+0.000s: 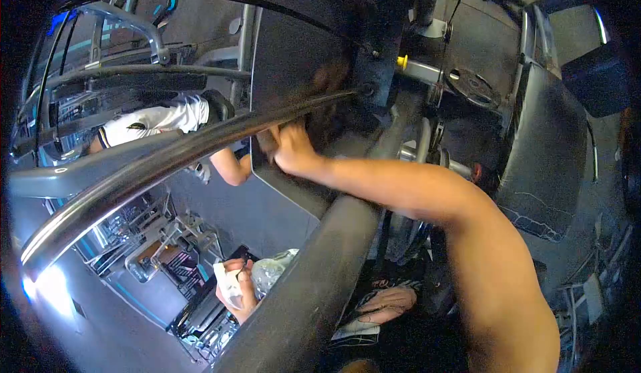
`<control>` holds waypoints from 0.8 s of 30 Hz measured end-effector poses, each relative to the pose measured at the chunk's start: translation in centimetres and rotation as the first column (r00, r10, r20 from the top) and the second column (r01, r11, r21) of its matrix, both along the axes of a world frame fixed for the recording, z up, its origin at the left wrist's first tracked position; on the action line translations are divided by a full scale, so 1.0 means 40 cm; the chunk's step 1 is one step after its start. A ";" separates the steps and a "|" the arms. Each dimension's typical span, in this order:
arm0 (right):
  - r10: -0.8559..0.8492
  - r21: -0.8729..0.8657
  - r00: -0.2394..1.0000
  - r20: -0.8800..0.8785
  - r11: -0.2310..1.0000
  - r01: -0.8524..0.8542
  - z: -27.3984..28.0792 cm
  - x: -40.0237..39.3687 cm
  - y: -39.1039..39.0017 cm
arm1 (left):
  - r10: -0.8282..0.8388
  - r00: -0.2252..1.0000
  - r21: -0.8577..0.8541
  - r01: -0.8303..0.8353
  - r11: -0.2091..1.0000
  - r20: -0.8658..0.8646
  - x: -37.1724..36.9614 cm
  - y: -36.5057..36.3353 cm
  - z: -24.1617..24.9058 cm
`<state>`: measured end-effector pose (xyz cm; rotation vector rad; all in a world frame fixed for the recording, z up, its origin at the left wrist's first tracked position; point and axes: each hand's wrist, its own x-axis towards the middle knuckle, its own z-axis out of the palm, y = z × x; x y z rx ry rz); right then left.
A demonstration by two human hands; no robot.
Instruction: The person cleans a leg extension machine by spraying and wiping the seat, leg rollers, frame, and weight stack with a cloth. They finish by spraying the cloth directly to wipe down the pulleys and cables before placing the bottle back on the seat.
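Observation:
My right arm reaches across from the lower right, and my right hand is pressed to the lower part of a glossy black panel. The fingers are bent, blurred and partly behind a long dark metal bar; a dark brown patch shows at them, but I cannot tell what it is. Lower down, beyond a thick dark padded beam, my left hand is closed around the white head of a spray bottle. The bottle's clear body is partly hidden by the beam.
Another person in a white shirt is at the left, behind the metal bar, with a forearm near the panel's edge. Weight plates and a black pad are at the right. More gym machines stand at the lower left.

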<state>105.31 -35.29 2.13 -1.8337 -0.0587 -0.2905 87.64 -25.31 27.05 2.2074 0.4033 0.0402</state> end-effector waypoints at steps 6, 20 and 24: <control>0.715 0.251 0.476 -0.512 0.654 -0.713 0.085 -0.015 -0.097 | 0.023 0.987 0.029 -0.018 0.999 -0.156 -0.040 0.008 -0.018; 0.809 0.293 0.307 -0.502 0.493 -0.820 -0.048 -0.063 -0.089 | 0.223 0.971 0.173 -0.207 0.963 -0.083 -0.081 -0.072 -0.065; 0.916 0.293 0.111 -0.386 0.236 -0.927 0.121 -0.081 -0.194 | 0.238 0.970 0.060 -0.241 0.969 0.058 -0.100 -0.053 -0.103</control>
